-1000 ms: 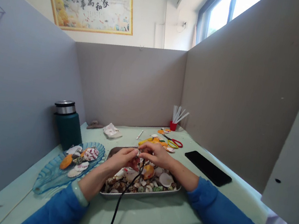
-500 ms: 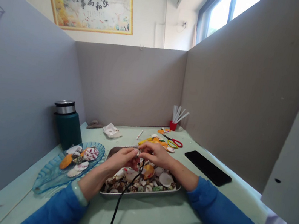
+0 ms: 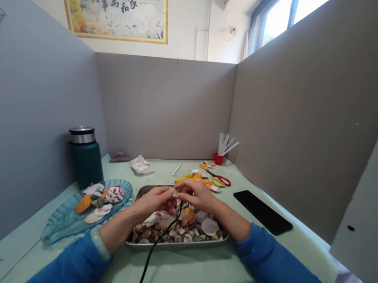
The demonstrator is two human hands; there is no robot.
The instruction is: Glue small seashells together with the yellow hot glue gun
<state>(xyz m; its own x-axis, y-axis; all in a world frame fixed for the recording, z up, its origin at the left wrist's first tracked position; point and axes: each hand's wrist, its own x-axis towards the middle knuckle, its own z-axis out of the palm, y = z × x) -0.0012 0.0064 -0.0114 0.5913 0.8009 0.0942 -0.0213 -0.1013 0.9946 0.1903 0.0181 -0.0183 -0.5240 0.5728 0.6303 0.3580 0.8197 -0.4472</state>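
Note:
A metal tray point(image 3: 174, 248) full of mixed shells stands in front of me. Above its back part, my left hand point(image 3: 157, 201) and my right hand point(image 3: 198, 195) meet, fingers pinched together around something small and pale that is mostly hidden. A black cord point(image 3: 152, 251) hangs in front of the tray and runs up to the fingertips. On the left, a blue ribbed glass dish point(image 3: 59, 223) holds several scallop shells, white, orange and purple-striped.
A green bottle point(image 3: 87, 160) stands behind the dish. Farther back are crumpled paper point(image 3: 141, 165), a white stick point(image 3: 176, 170), orange shell pieces, scissors point(image 3: 224, 181) and a red cup point(image 3: 219, 159) of white sticks. A black phone-like slab point(image 3: 262, 212) lies right. Grey partitions enclose the table.

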